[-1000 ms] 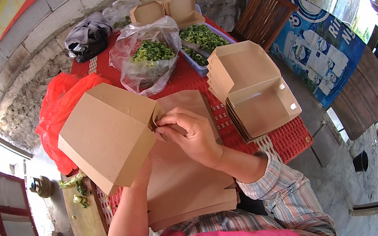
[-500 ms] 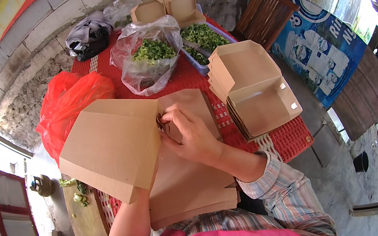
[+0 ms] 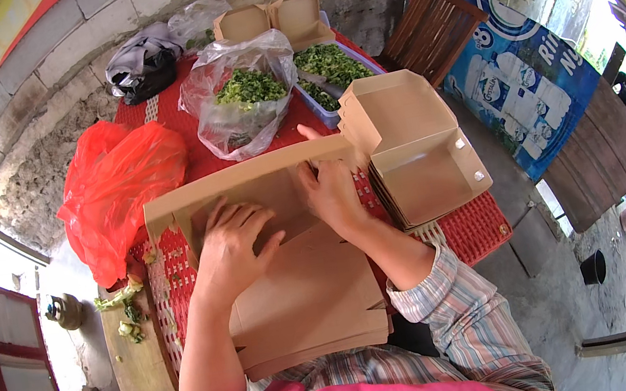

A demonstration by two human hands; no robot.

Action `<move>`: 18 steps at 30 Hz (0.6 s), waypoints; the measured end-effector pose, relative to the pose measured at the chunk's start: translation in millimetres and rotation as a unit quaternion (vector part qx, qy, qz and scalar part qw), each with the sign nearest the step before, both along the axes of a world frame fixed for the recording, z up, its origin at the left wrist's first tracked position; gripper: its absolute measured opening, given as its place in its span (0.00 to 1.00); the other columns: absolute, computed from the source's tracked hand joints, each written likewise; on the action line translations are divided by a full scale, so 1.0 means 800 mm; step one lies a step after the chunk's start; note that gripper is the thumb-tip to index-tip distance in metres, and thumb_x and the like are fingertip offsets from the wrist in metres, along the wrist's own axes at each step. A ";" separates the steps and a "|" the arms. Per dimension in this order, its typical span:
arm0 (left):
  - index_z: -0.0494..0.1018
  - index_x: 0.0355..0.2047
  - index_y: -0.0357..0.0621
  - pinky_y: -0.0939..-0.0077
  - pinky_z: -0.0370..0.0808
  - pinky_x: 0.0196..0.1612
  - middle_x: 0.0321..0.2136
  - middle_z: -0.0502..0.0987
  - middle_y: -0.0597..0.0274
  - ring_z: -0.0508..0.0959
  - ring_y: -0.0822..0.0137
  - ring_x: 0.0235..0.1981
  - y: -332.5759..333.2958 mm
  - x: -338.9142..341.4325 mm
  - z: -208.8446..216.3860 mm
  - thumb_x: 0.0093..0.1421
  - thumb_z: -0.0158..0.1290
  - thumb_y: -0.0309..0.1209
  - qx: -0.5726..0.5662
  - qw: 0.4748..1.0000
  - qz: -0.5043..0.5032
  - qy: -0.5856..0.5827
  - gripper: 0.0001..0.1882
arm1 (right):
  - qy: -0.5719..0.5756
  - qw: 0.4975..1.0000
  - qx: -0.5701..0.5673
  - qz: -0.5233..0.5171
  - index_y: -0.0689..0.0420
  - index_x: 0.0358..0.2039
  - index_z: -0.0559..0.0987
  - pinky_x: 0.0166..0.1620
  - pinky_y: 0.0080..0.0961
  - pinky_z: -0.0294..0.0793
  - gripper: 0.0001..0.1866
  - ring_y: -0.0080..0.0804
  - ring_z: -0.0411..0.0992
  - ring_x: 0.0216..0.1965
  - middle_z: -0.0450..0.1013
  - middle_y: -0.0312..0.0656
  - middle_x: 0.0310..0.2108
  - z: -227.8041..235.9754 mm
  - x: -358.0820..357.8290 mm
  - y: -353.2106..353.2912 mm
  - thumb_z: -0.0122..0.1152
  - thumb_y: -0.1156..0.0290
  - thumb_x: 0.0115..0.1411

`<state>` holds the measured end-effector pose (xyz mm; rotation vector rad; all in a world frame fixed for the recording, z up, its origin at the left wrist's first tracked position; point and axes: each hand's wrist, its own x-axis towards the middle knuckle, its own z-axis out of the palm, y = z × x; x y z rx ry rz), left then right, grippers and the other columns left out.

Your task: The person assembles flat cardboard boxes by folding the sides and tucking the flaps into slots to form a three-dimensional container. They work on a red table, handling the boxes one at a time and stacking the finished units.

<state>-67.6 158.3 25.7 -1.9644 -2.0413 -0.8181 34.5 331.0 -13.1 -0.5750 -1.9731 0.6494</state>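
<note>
A partly folded brown cardboard box [image 3: 251, 169] stands raised before me, its long panel toward the far side. My left hand [image 3: 235, 249] rests against its inside on the left, fingers spread. At the right end my right hand [image 3: 336, 198] grips the box wall, with a finger showing beyond the top edge. Below both hands lie flat cardboard blanks [image 3: 305, 299], stacked close to my body. To the right stands a stack of folded boxes [image 3: 432, 172], the top one with its lid up.
Across the red woven table [image 3: 192, 129] sit a red plastic bag [image 3: 119, 185], a clear bag of chopped greens [image 3: 247, 91] and a blue-purple tray of greens [image 3: 338, 69]. Another open box [image 3: 298, 22] is at the back. Vegetable scraps [image 3: 130, 323] lie on a wooden board [image 3: 142, 366] at left.
The box has turned from facing me with its broad outer panel to standing with its inside toward me. My left hand has come from behind it to its inside; my right has moved right.
</note>
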 end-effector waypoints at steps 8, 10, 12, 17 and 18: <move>0.78 0.37 0.41 0.54 0.71 0.52 0.31 0.77 0.54 0.77 0.51 0.39 -0.025 0.011 0.015 0.52 0.63 0.33 -0.125 0.990 0.052 0.045 0.14 | -0.117 0.982 -0.141 0.035 0.69 0.38 0.80 0.38 0.43 0.76 0.16 0.53 0.79 0.34 0.76 0.64 0.29 0.000 0.003 -0.002 0.56 0.65 0.65; 0.78 0.37 0.40 0.57 0.74 0.47 0.29 0.76 0.53 0.77 0.49 0.37 -0.024 0.005 0.008 0.54 0.61 0.30 -0.150 0.986 0.078 0.009 0.11 | 0.018 0.979 -0.187 0.085 0.66 0.50 0.76 0.41 0.38 0.76 0.21 0.46 0.79 0.37 0.77 0.59 0.33 -0.003 0.001 -0.012 0.52 0.60 0.68; 0.77 0.39 0.41 0.62 0.76 0.44 0.30 0.76 0.52 0.78 0.53 0.37 -0.021 0.010 0.016 0.57 0.58 0.28 -0.096 0.989 0.109 -0.041 0.09 | 0.111 0.946 -0.252 0.170 0.63 0.60 0.69 0.45 0.35 0.76 0.27 0.39 0.78 0.40 0.77 0.54 0.37 0.000 0.001 -0.015 0.49 0.55 0.70; 0.72 0.48 0.36 0.77 0.74 0.42 0.40 0.80 0.54 0.79 0.70 0.39 -0.024 0.020 0.027 0.69 0.50 0.27 0.227 0.929 0.081 -0.280 0.10 | 0.091 0.948 -0.041 0.303 0.57 0.69 0.59 0.59 0.41 0.67 0.39 0.45 0.69 0.56 0.68 0.55 0.55 0.012 0.008 -0.024 0.60 0.56 0.63; 0.71 0.49 0.36 0.77 0.74 0.43 0.40 0.80 0.57 0.79 0.71 0.39 -0.024 0.021 0.029 0.69 0.50 0.28 0.266 0.894 0.068 -0.355 0.11 | 0.060 0.950 0.095 0.292 0.57 0.69 0.58 0.61 0.43 0.65 0.41 0.47 0.67 0.58 0.66 0.56 0.58 0.010 0.006 -0.028 0.64 0.56 0.60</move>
